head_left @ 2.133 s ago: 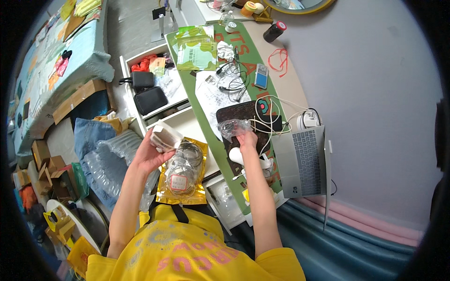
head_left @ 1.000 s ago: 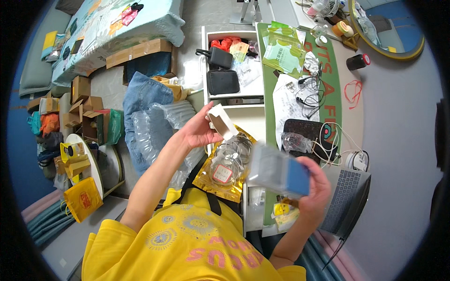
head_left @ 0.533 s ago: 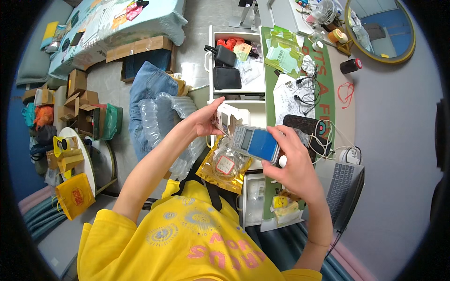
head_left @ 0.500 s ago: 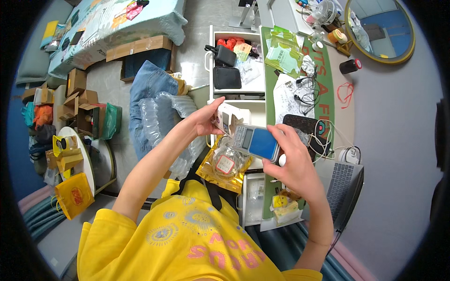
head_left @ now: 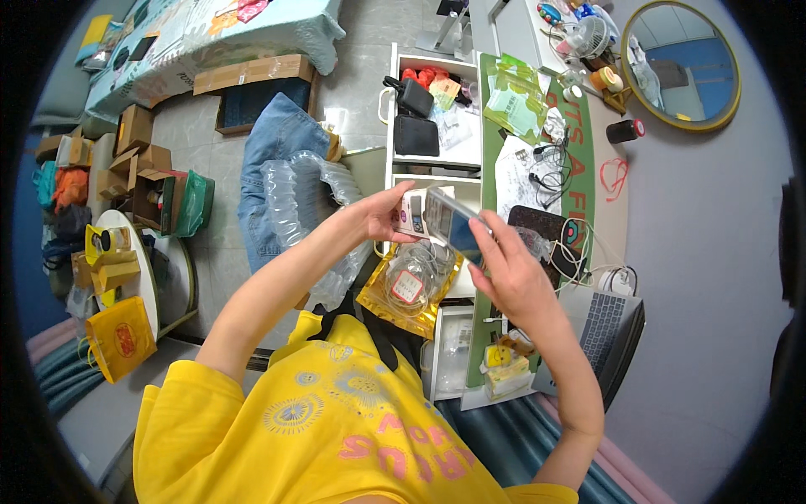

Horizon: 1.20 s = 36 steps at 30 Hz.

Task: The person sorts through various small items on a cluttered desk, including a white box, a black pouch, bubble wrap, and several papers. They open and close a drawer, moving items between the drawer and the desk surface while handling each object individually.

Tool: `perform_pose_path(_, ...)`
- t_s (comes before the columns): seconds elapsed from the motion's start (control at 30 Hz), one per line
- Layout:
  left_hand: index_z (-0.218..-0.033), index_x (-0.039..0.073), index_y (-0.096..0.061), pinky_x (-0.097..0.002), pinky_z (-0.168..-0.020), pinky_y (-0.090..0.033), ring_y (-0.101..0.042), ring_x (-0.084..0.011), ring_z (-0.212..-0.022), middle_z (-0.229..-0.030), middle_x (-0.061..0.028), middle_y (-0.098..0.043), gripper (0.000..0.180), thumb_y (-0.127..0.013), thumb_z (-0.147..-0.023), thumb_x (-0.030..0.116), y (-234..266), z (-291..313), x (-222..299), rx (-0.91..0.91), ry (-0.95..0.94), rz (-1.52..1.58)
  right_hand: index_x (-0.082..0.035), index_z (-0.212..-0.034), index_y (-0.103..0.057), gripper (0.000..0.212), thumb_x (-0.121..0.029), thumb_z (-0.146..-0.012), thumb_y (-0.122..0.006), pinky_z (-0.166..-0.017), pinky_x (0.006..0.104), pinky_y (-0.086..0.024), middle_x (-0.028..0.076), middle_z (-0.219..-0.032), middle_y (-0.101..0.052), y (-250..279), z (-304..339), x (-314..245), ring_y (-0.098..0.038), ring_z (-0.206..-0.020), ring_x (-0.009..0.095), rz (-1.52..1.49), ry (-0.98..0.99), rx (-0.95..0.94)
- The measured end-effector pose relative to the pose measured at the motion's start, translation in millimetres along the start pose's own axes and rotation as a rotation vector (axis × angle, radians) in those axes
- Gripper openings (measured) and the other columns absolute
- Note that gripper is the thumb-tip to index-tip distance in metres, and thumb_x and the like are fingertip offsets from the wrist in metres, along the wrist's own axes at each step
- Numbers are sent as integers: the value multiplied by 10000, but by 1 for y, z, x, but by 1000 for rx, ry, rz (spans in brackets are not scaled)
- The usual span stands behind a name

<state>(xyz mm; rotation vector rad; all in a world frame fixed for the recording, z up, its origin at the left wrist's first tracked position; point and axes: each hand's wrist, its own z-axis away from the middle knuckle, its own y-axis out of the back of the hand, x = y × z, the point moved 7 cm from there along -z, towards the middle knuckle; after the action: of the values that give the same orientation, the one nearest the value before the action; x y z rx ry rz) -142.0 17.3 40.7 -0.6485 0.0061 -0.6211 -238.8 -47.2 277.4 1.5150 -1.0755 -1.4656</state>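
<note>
grips the box (head_left: 413,213) in the left hand (head_left: 383,215), seemingly to steady it; clamps the scale (head_left: 447,222) by one end in the right hand (head_left: 514,267), tilted, perhaps to leave the other end free by the box; holds both near the gold pouch (head_left: 424,320).

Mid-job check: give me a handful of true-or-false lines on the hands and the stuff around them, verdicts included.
1. The left hand holds a small white box; the right hand grips a flat device. True.
2. The flat device is red all over. False: it is grey and blue.
3. A flat black case lies in an open drawer. True.
4. The laptop is folded shut. False: it stands open, keys showing.
5. In the picture, the gold pouch lies above the small white box. False: it lies below.
</note>
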Motion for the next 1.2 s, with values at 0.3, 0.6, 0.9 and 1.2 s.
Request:
perform_pose_path(0.3,-956,102,-573,-387,-604,-567,-616,-227,-797,-865,-79,-597,512,-350,-876,556,-9,-4,-14,-51,38,-33,-14,-1181,-407,576,-61,-678,-684,-810,397,-460,185,-1242,-435,-18,-7,20,-528,-989,364,-255,-114,-74)
perform_pose_path(0.6,-1024,86,-542,-391,-622,-573,-618,-237,-776,-894,-102,-591,463,-392,-872,496,-35,4,-16,-137,6,100,-44,-1249,-443,504,-118,-782,-619,-811,357,-466,185,-1273,-424,-29,3,33,-555,-992,327,-341,-321,56)
perform_pose_path(0.9,-1059,77,-541,-382,-656,-561,-610,-241,-822,-956,-110,-582,497,-433,-851,514,-24,-5,-22,-15,-151,176,24,-1108,-527,344,-75,-787,-598,-739,377,-455,161,-964,-585,-35,20,26,-564,-877,311,-49,-524,353)
perform_pose_path(1.2,-1045,63,-475,-419,-635,-545,-592,-227,-786,-905,-108,-553,511,-541,-796,504,-7,-16,-22,-3,-313,202,33,-1023,-571,287,-28,-746,-614,-701,379,-441,142,-898,-582,-37,32,10,-544,-802,302,-80,-428,491)
